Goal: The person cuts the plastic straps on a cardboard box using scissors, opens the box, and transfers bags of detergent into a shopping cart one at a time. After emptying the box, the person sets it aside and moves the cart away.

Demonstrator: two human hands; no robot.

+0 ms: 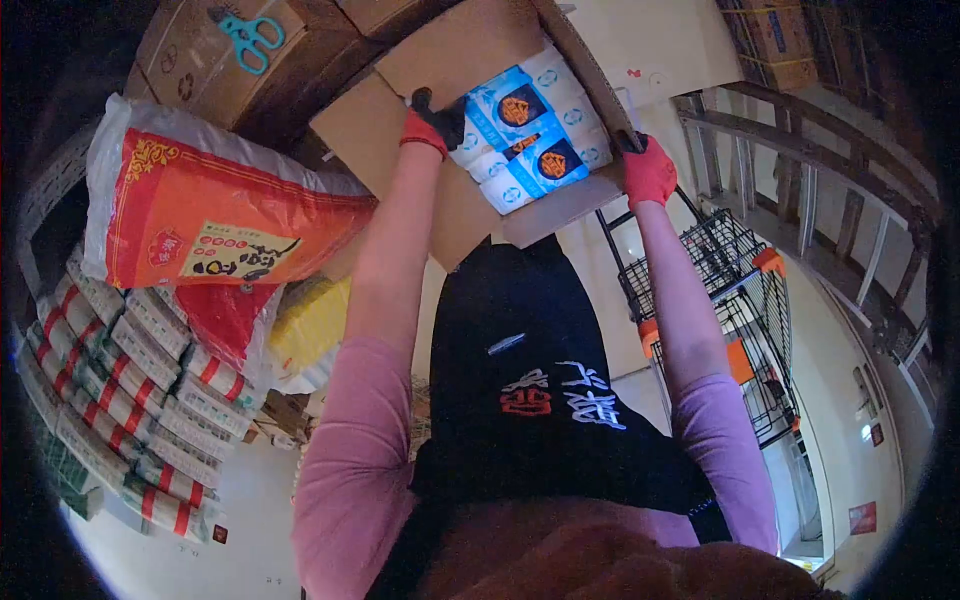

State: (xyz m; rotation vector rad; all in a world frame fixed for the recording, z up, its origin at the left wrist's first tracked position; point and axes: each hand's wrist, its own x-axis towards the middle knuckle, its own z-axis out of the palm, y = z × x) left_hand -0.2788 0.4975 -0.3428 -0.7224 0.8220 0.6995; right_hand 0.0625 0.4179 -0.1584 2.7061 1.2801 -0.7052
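Observation:
An open cardboard box [440,50] is tilted in front of me with its flaps folded out. Inside lie blue-and-white printed packs [540,125] with pictures of food on them. My left hand [434,124], in a red and dark glove, is at the box's left side beside the packs. Its thumb stands apart from the fingers, which reach toward the packs' edge. My right hand [648,168], in the same kind of glove, is closed on the box's right edge, its fingertips partly hidden.
Teal scissors [252,42] lie on stacked cartons at the upper left. Below them is a large red-orange bag [230,205] above stacked white packages with red bands [130,390]. To the right stand a black wire cart [735,300] and a metal ladder [800,150].

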